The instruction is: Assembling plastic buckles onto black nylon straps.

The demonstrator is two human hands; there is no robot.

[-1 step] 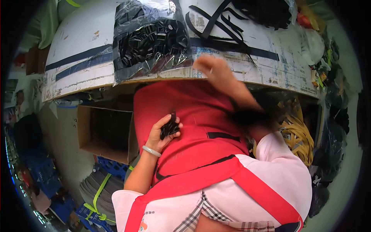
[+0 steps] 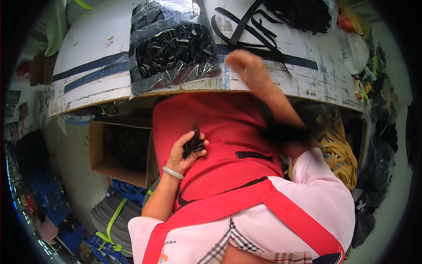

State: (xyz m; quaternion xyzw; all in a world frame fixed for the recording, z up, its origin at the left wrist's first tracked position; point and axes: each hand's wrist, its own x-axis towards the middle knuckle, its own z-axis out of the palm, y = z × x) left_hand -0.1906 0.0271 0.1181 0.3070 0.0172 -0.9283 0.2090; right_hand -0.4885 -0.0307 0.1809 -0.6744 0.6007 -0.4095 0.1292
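My left hand (image 2: 178, 155) is curled in front of the red apron, closed around a small bunch of black plastic pieces (image 2: 193, 144). On the table's near part lies a clear plastic bag (image 2: 151, 83) full of small black plastic buckle-like pieces (image 2: 176, 48). My right hand (image 2: 248, 66) is raised over the table's front edge, just right of the bag. Motion blurs its fingers, so whether they hold anything cannot be made out. Beyond it, black straps (image 2: 241, 26) lie crossed on the white table top (image 2: 94, 39).
A heap of black material (image 2: 303, 15) lies at the table's far right. Below the table on the left stands an open cardboard box (image 2: 121, 174). Bundled yellow-brown straps (image 2: 345, 158) are at my right, and a grey stack tied with green ribbon (image 2: 105, 215) is at lower left.
My right hand has moved slightly farther over the table and a little to the right. The left hand keeps its hold on the black pieces.
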